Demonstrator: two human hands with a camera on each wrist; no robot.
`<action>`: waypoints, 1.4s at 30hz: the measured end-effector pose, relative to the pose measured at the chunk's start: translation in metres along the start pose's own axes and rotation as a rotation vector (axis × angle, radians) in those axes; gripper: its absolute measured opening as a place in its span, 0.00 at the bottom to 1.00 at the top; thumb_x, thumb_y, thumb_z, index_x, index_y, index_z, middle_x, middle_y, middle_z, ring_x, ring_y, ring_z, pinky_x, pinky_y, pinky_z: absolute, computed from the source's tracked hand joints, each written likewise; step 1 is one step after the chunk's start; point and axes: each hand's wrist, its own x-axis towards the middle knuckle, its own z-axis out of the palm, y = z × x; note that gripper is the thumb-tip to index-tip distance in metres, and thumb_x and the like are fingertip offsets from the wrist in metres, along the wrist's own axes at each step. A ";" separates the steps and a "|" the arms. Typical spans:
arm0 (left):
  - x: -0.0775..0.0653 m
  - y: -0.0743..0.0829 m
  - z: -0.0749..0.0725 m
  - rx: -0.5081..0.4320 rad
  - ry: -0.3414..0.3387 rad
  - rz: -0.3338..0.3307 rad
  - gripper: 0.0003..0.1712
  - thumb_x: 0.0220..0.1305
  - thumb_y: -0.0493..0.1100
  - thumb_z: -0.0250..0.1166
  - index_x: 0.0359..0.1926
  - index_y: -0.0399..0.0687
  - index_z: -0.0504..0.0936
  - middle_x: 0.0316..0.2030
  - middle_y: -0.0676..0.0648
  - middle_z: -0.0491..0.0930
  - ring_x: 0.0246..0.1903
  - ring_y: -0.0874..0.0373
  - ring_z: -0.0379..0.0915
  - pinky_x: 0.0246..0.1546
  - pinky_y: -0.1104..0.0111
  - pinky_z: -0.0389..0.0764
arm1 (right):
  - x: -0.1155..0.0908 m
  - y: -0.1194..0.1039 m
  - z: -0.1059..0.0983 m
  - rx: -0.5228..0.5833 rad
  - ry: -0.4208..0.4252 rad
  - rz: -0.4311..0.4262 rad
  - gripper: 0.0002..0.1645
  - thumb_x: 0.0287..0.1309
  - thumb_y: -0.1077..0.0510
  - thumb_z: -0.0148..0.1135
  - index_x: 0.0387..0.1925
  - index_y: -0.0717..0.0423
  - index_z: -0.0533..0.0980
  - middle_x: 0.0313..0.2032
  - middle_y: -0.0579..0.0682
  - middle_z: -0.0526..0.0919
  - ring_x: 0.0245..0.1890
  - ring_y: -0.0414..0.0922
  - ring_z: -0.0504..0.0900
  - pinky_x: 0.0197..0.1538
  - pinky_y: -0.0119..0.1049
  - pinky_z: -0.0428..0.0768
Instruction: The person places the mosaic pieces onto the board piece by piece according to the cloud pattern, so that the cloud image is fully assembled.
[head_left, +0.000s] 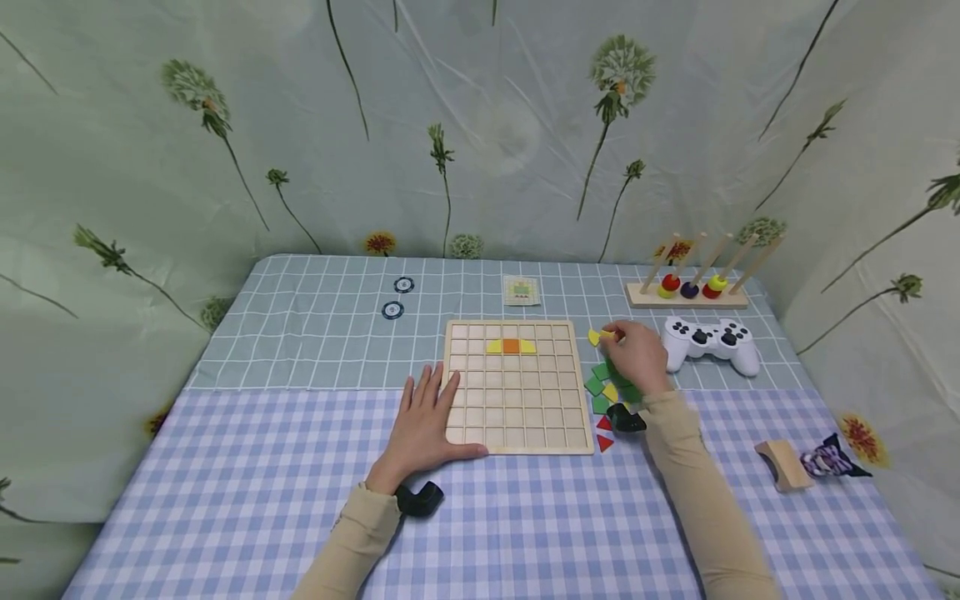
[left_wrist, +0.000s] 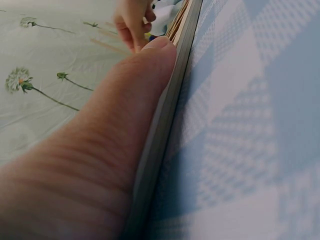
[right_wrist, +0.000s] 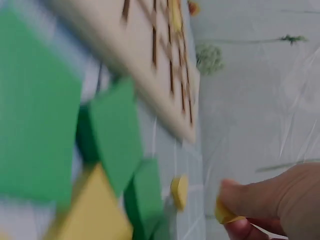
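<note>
A wooden grid board (head_left: 517, 404) lies on the table, with an orange square (head_left: 511, 346) between two yellow quarter-round pieces near its far side. My left hand (head_left: 425, 425) rests with spread fingers on the board's left edge, thumb along the near edge. To the right of the board my right hand (head_left: 637, 354) pinches a small yellow piece (right_wrist: 223, 212) between thumb and fingers. Another yellow rounded piece (right_wrist: 179, 192) lies close by. Below that hand are green squares (head_left: 594, 386), a yellow square (head_left: 610, 392) and red triangles (head_left: 604, 443); the wrist hides some of the pile.
Behind the board lies a pattern card (head_left: 521, 291), with two dark chips (head_left: 393, 310) to its left. A peg rack with beads (head_left: 687, 298) stands at the back right, near a white game controller (head_left: 710, 343). Farther right are a wooden arch block (head_left: 783, 465) and a small packet (head_left: 831, 457).
</note>
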 end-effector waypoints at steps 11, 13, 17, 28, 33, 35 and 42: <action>0.000 0.001 -0.001 -0.002 -0.002 0.000 0.70 0.40 0.83 0.58 0.74 0.45 0.50 0.73 0.37 0.41 0.71 0.45 0.29 0.68 0.52 0.31 | -0.011 -0.044 0.026 0.196 0.001 -0.224 0.08 0.56 0.56 0.66 0.35 0.55 0.80 0.29 0.49 0.82 0.24 0.46 0.77 0.23 0.38 0.70; 0.000 0.001 -0.001 -0.002 -0.006 -0.005 0.70 0.39 0.83 0.58 0.74 0.45 0.50 0.73 0.38 0.41 0.71 0.45 0.28 0.68 0.52 0.31 | -0.012 -0.054 0.030 0.232 -0.033 -0.236 0.08 0.55 0.55 0.67 0.34 0.55 0.80 0.29 0.48 0.83 0.24 0.45 0.77 0.24 0.38 0.71; 0.000 0.001 -0.002 0.002 -0.002 -0.007 0.70 0.39 0.84 0.57 0.74 0.45 0.50 0.73 0.37 0.41 0.71 0.45 0.29 0.67 0.51 0.32 | -0.010 -0.074 0.040 0.269 -0.093 -0.265 0.08 0.53 0.55 0.70 0.31 0.55 0.82 0.27 0.47 0.82 0.24 0.44 0.74 0.28 0.37 0.71; 0.000 0.003 -0.003 0.006 0.018 0.010 0.70 0.38 0.84 0.57 0.73 0.43 0.52 0.72 0.36 0.43 0.71 0.43 0.31 0.67 0.49 0.33 | -0.006 -0.111 0.073 0.292 -0.250 -0.268 0.07 0.53 0.54 0.71 0.32 0.52 0.83 0.26 0.42 0.79 0.26 0.41 0.74 0.31 0.35 0.72; -0.001 0.003 -0.003 0.008 0.009 0.008 0.71 0.39 0.85 0.56 0.74 0.44 0.51 0.72 0.37 0.42 0.71 0.44 0.30 0.67 0.50 0.32 | -0.008 -0.120 0.080 0.235 -0.271 -0.293 0.05 0.55 0.53 0.69 0.33 0.49 0.84 0.27 0.41 0.80 0.28 0.40 0.75 0.33 0.36 0.73; -0.001 0.002 -0.003 0.006 0.012 0.011 0.70 0.39 0.85 0.56 0.74 0.44 0.52 0.72 0.37 0.42 0.71 0.44 0.30 0.67 0.50 0.32 | -0.009 -0.123 0.082 0.227 -0.267 -0.302 0.05 0.55 0.54 0.68 0.34 0.49 0.84 0.28 0.40 0.81 0.29 0.40 0.76 0.33 0.36 0.73; -0.001 0.001 -0.002 0.012 0.020 0.016 0.70 0.39 0.85 0.54 0.74 0.44 0.51 0.72 0.37 0.42 0.71 0.44 0.30 0.67 0.51 0.32 | -0.007 -0.125 0.087 0.202 -0.270 -0.339 0.04 0.57 0.56 0.67 0.35 0.50 0.83 0.28 0.41 0.81 0.31 0.40 0.78 0.37 0.37 0.75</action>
